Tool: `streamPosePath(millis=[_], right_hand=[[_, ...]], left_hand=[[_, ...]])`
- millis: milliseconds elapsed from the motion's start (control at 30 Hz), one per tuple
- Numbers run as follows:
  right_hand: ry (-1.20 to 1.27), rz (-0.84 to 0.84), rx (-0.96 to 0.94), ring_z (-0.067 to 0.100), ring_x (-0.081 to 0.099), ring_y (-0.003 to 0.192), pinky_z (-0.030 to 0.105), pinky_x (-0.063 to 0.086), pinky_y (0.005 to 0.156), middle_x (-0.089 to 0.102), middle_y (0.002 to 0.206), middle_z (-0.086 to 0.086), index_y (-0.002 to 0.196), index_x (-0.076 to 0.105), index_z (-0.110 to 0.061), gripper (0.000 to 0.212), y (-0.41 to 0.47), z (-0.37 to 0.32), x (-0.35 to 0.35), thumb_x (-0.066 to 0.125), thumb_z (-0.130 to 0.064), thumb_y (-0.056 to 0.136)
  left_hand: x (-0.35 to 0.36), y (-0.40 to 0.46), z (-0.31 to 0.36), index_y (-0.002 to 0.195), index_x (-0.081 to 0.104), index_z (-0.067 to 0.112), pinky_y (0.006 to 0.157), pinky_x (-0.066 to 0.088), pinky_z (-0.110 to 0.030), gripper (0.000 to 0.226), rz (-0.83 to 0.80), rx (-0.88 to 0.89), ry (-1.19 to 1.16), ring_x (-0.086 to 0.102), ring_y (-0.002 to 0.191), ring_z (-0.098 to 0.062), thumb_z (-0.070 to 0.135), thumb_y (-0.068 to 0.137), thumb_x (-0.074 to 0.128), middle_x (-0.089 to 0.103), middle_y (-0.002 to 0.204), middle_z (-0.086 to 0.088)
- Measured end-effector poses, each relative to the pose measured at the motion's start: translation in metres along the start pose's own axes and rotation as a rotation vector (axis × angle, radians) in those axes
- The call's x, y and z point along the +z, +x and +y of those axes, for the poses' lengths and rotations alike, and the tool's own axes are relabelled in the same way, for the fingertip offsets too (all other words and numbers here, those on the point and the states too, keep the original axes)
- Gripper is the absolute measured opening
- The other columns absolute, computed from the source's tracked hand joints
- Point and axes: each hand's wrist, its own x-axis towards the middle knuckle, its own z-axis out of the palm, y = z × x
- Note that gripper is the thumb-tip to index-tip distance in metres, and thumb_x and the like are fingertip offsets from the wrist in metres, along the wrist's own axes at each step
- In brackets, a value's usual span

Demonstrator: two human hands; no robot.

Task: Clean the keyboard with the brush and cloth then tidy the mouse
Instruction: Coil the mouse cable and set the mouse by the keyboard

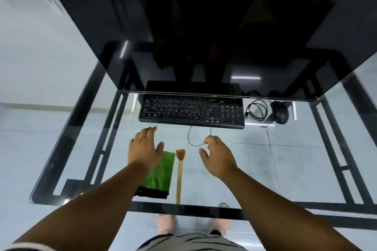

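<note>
Black keyboard, black mouse, green black-edged cloth, tan brush, striped shorts.

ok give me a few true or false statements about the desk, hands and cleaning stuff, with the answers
1. The brush lies right of the green cloth. True.
2. The right hand grips the brush. False: it hovers above the glass table, fingers loosely curled, holding nothing.
3. The mouse sits right of the keyboard. True.
4. The cloth is draped over the keyboard. False: it lies on the table nearer the person, partly under the left hand.
5. A coiled cable lies between keyboard and mouse. True.
</note>
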Motion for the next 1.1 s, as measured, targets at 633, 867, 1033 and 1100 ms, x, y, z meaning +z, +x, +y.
streamPosePath(millis=[633,867,1033,1100], right_hand=[[-0.033,-0.168,0.350,0.016,0.060,0.071,0.028,0.045,0.058,0.062,0.075,-0.003,0.075,0.056,-0.020,0.022,-0.030,-0.071,0.051,0.056,-0.041,0.083],[0.268,-0.058,0.374,0.026,0.069,0.064,0.031,0.053,0.055,0.066,0.083,0.008,0.083,0.042,-0.017,0.021,-0.021,-0.072,0.028,0.049,-0.032,0.095],[0.336,0.042,0.270,0.028,0.067,0.065,0.033,0.052,0.050,0.063,0.079,0.008,0.088,0.039,-0.016,0.017,0.003,-0.084,-0.009,0.053,-0.022,0.094],[0.338,0.091,0.213,0.027,0.064,0.066,0.038,0.052,0.058,0.059,0.075,0.007,0.091,0.040,-0.014,0.018,0.014,-0.091,-0.026,0.057,-0.017,0.090]], left_hand=[[-0.010,-0.018,-0.049,0.064,0.041,0.018,0.048,0.032,-0.023,0.038,-0.411,-0.180,-0.209,0.047,0.063,-0.011,0.035,0.081,0.070,0.049,0.066,0.003],[-0.020,-0.017,-0.035,0.103,0.048,0.016,0.080,0.049,-0.036,0.018,-0.411,-0.255,-0.700,0.058,0.097,-0.023,0.024,0.091,0.060,0.058,0.102,-0.003],[-0.050,-0.003,-0.021,0.093,0.051,0.021,0.092,0.051,-0.046,0.013,-0.331,-0.252,-0.952,0.063,0.101,-0.027,0.019,0.091,0.064,0.064,0.109,-0.009],[-0.066,0.005,-0.014,0.097,0.052,0.021,0.093,0.052,-0.049,0.017,-0.296,-0.237,-1.014,0.065,0.101,-0.027,0.020,0.089,0.066,0.066,0.110,-0.009]])
